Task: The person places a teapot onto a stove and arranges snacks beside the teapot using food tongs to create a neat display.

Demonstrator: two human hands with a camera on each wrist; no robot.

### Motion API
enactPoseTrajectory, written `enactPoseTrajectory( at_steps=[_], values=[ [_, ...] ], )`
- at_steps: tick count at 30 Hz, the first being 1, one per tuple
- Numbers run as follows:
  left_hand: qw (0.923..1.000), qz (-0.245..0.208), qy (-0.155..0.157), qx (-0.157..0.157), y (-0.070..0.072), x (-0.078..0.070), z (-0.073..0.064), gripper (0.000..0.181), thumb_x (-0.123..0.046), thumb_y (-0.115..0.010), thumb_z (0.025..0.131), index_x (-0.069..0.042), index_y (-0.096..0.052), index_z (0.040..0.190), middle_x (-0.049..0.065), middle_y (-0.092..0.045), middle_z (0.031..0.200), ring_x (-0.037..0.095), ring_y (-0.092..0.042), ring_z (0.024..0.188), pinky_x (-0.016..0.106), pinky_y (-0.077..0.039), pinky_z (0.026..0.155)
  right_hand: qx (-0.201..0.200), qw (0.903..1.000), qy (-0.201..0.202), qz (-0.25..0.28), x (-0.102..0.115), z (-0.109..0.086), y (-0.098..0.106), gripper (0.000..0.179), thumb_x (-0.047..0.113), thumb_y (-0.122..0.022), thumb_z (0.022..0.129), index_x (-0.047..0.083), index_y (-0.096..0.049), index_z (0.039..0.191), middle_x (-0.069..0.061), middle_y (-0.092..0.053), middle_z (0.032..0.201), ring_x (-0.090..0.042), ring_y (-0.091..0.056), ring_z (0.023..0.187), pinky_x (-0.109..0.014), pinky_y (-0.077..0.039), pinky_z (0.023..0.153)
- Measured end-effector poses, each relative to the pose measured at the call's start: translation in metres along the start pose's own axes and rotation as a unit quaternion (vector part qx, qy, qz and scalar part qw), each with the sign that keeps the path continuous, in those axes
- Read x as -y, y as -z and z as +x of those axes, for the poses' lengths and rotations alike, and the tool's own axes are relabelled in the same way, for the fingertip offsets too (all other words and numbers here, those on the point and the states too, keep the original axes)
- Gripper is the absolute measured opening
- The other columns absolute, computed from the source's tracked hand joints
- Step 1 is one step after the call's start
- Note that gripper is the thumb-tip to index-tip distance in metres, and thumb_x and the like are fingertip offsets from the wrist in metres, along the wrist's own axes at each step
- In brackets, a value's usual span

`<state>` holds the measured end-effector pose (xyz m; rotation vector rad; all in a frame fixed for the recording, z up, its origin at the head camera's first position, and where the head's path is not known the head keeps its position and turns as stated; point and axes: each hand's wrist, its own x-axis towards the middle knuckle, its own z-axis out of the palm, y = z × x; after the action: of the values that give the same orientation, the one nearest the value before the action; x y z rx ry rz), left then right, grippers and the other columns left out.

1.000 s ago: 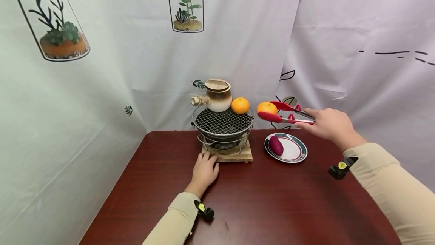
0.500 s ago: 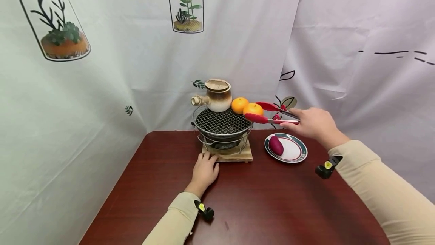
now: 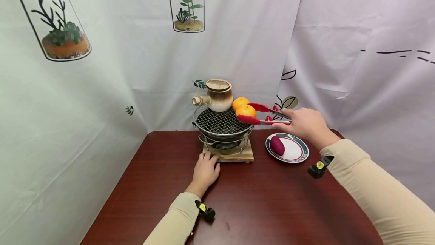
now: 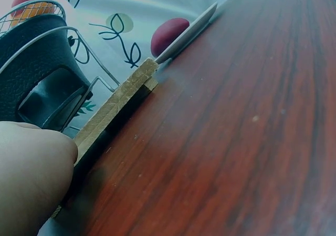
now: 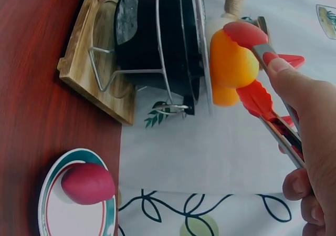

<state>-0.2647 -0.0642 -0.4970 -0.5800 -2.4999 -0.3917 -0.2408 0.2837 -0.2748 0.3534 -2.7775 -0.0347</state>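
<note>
Red-tipped metal tongs (image 3: 263,122) are gripped in my right hand (image 3: 304,124). Between their tips sits an orange (image 3: 246,110), low over or on the right side of the round wire grill (image 3: 222,121); the right wrist view shows it (image 5: 231,62) close against the mesh. A second orange (image 3: 240,102) lies just behind, partly hidden. Beside it stands a brown-and-white clay pot (image 3: 220,99) with a wooden lid and side handle. My left hand (image 3: 205,171) rests with its fingers on the front left edge of the wooden board (image 3: 234,157) under the stove (image 4: 42,73).
To the right of the stove, a plate (image 3: 295,150) with a green rim holds a purple sweet-potato-like item (image 3: 277,145). The dark red table (image 3: 258,199) ends at a printed cloth backdrop (image 3: 255,48) behind the stove.
My right hand has moved left with the tongs, carrying the orange from the air beside the grill to its right side, in front of the second orange. The left hand stays in place.
</note>
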Motion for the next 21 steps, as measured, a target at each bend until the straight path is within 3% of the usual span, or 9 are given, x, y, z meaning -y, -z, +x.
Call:
enactPoseTrajectory(
  at_steps=[13, 21],
  values=[
    [1.0, 0.004, 0.002, 0.002, -0.0004, -0.0006, -0.0001, 0.026, -0.021, -0.07, 0.091, -0.013, -0.074, 0.116, 0.012, -0.061, 0.116, 0.036, -0.053, 0.103, 0.045, -0.049, 0.092, 0.003, 0.9999, 0.011, 0.006, 0.0062, 0.0009, -0.0054, 0.075, 0.07, -0.061, 0.087, 0.017, -0.063, 0.139, -0.017, -0.073, 0.112, -0.036, -0.067, 0.089, -0.054, -0.053, 0.062],
    [1.0, 0.002, -0.004, -0.005, 0.0005, -0.001, -0.0002, 0.027, -0.02, -0.071, 0.09, -0.012, -0.074, 0.116, 0.014, -0.062, 0.115, 0.037, -0.053, 0.101, 0.045, -0.049, 0.092, 0.003, 1.0, -0.003, 0.002, 0.0078, -0.0008, -0.0028, 0.086, 0.081, -0.052, 0.084, 0.017, -0.06, 0.142, -0.021, -0.072, 0.105, -0.035, -0.067, 0.086, -0.05, -0.052, 0.057]
  ],
)
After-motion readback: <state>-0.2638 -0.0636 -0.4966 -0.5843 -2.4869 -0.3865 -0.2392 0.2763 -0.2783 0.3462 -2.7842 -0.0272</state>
